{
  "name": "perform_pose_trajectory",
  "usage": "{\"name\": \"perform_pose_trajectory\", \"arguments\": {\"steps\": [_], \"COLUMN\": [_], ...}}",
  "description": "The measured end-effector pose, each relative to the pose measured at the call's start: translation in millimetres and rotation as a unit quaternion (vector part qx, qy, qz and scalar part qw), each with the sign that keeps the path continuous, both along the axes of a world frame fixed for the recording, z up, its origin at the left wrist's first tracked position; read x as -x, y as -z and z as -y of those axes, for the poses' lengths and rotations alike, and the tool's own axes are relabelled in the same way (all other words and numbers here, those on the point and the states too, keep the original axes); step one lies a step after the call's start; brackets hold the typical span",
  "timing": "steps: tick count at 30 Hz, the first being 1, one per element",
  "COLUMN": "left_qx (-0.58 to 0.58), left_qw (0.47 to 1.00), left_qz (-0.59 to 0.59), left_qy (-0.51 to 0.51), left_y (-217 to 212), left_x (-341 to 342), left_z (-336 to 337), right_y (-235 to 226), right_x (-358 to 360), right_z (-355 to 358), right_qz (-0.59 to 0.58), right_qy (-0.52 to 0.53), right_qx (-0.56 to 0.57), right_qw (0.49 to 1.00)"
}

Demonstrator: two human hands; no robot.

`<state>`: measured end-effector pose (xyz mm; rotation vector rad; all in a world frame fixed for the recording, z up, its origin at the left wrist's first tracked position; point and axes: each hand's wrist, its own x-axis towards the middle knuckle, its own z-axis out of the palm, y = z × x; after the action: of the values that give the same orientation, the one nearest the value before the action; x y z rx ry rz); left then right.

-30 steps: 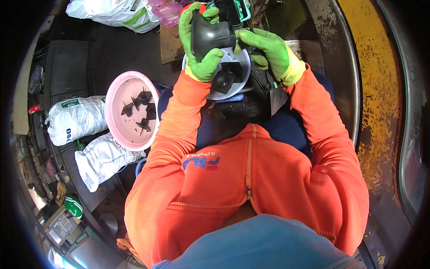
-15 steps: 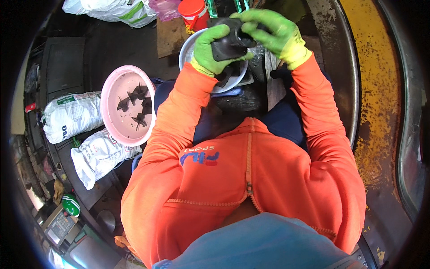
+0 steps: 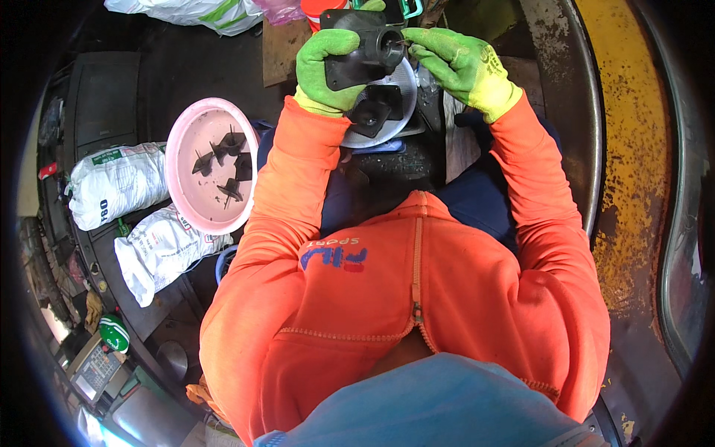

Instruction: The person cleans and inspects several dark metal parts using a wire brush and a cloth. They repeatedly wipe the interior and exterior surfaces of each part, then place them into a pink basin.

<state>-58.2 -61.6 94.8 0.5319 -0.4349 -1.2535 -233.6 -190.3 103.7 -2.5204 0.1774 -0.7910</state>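
Observation:
My left hand (image 3: 325,68), in a green glove, grips a black plastic housing part (image 3: 365,48) held up in front of me. My right hand (image 3: 456,61), also green-gloved, pinches at the round end of that same part from the right. Just below the part sits a white bowl (image 3: 398,123) with another black piece (image 3: 376,108) in it. Orange sleeves cover both forearms.
A pink bowl (image 3: 195,201) holding several small black impeller-like pieces stands to my left. Two white filled sacks (image 3: 112,182) lie further left. A red cup (image 3: 316,9) and a white bag (image 3: 186,11) sit at the top. A rusty yellow curved metal edge (image 3: 633,149) runs along the right.
Both hands and the black part have shifted up and to the right, away from me. The right hand now works at the part's round end. The view has tilted slightly.

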Motion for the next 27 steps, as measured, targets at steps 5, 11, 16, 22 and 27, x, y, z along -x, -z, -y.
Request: {"name": "perform_pose_trajectory", "arguments": {"steps": [5, 11, 16, 22, 27], "left_qx": [0.055, 0.081, 0.107, 0.136, 0.159], "left_qw": [0.998, 0.996, 0.992, 0.983, 0.972], "left_qz": [0.005, 0.021, 0.053, 0.102, 0.145], "left_qy": [-0.018, -0.026, -0.041, -0.064, -0.09], "left_y": [-7, -10, -15, -18, -19], "left_x": [-1, 1, 4, 9, 11], "left_z": [-3, -7, -6, -4, -1], "right_y": [6, 11, 7, 5, -3], "right_x": [-5, -7, -6, -7, -6], "right_z": [-12, -24, -35, -43, -50], "right_qz": [0.015, 0.015, 0.015, 0.025, -0.022], "right_qy": [-0.004, 0.011, 0.018, 0.016, 0.016], "right_qx": [-0.041, -0.127, -0.172, -0.222, -0.316], "right_qw": [0.999, 0.992, 0.985, 0.975, 0.948]}}
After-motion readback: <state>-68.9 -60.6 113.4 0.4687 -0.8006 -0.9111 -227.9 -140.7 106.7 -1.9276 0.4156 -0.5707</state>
